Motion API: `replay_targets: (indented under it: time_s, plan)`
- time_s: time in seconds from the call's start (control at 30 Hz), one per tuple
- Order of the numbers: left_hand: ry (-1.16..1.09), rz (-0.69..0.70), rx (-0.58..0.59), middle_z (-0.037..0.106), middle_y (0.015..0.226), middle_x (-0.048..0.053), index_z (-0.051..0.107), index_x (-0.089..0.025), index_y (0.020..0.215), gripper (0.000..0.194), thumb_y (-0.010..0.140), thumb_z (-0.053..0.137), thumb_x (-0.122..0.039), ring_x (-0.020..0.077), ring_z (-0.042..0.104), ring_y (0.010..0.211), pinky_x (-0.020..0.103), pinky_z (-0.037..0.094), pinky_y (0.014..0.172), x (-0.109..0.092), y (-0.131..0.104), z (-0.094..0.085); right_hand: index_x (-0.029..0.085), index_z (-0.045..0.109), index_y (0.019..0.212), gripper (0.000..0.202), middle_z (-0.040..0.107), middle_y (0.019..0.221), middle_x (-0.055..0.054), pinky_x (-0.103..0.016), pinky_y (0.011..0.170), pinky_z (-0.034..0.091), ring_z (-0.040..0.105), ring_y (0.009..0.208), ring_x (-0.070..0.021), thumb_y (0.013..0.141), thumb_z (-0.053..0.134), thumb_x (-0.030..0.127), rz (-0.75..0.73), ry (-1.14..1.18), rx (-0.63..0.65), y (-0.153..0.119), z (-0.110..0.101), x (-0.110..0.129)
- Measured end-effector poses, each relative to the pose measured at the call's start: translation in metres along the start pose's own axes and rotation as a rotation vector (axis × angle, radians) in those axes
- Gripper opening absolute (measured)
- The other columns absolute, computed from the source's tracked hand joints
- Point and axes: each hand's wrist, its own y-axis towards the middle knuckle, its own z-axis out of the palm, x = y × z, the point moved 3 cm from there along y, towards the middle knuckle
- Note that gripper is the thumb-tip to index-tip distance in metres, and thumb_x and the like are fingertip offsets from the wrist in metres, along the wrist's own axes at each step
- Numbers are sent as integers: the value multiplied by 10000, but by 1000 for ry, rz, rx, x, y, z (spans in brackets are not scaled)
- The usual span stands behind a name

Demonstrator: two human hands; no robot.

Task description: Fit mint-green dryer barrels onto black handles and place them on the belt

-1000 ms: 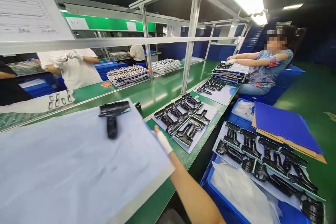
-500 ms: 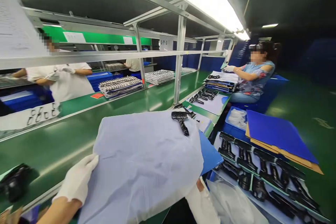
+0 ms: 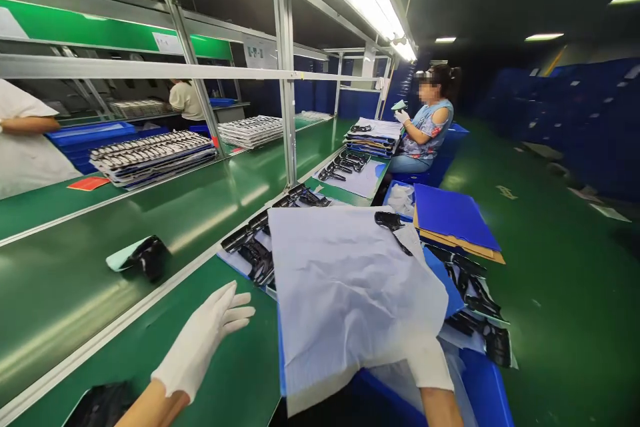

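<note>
My left hand (image 3: 203, 340), gloved in white, hovers low in the lower left of the frame over the green desk (image 3: 165, 213), fingers spread and released, grasping nothing. My right hand (image 3: 427, 363), at the lower right, is mostly tucked beneath the near edge of the pale sheet (image 3: 345, 287); it seems to be supporting the blue board (image 3: 443, 277) under that sheet, though I cannot tell how far its fingers are clenched.

On the sheet's far corner, just right of centre frame, lies a black handled part (image 3: 393, 225), its long axis running diagonally from upper left down to lower right. It sits up and away from both hands, and the right hand is the nearer one, nearly straight below it in the picture. The left hand lies well apart, off the sheet's left edge. Rows of black parts (image 3: 255, 253) peek out to the sheet's left.
</note>
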Motion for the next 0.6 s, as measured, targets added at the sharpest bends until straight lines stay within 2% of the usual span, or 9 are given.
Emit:
replay_targets:
  time_s: [0.1, 0.23, 0.33, 0.43, 0.6]
  plan:
    - [19, -16, -63, 712, 1221, 160, 566, -212, 1288, 636, 797, 661, -605, 334, 738, 981, 522, 571, 951, 7, 0, -25, 206, 567, 1274, 407, 562, 1319, -99, -483, 976, 499, 573, 1155, -248, 945, 587, 445, 129, 162, -58, 3, -29, -32]
    - [31, 26, -132, 750, 1160, 104, 637, -269, 1203, 646, 685, 744, -640, 364, 724, 990, 545, 562, 967, 18, 0, -81, 228, 545, 1307, 475, 583, 1293, -103, -467, 938, 525, 591, 1135, -249, 940, 551, 529, 252, 377, -137, 10, -56, -73]
    - [68, 57, -84, 742, 1203, 40, 645, -304, 1194, 632, 714, 673, -714, 362, 687, 1083, 531, 553, 990, 23, -2, -111, 249, 561, 1321, 522, 634, 1238, -104, -509, 931, 537, 611, 1127, -282, 928, 478, 582, 346, 490, -230, 12, -64, -103]
    - [74, 25, 0, 708, 1264, 57, 566, -243, 1302, 691, 768, 654, -674, 347, 655, 1143, 467, 569, 984, 22, -4, -118, 219, 592, 1308, 567, 664, 1197, -113, -555, 965, 517, 621, 1123, -311, 918, 402, 585, 444, 558, -332, 9, -60, -132]
    - [131, -37, 68, 708, 1239, 68, 538, -209, 1319, 724, 781, 641, -683, 328, 655, 1123, 407, 577, 959, 22, -1, -93, 191, 553, 1313, 521, 609, 1280, -111, -539, 1011, 474, 597, 1157, -269, 940, 500, 552, 538, 601, -422, 0, -42, -163]
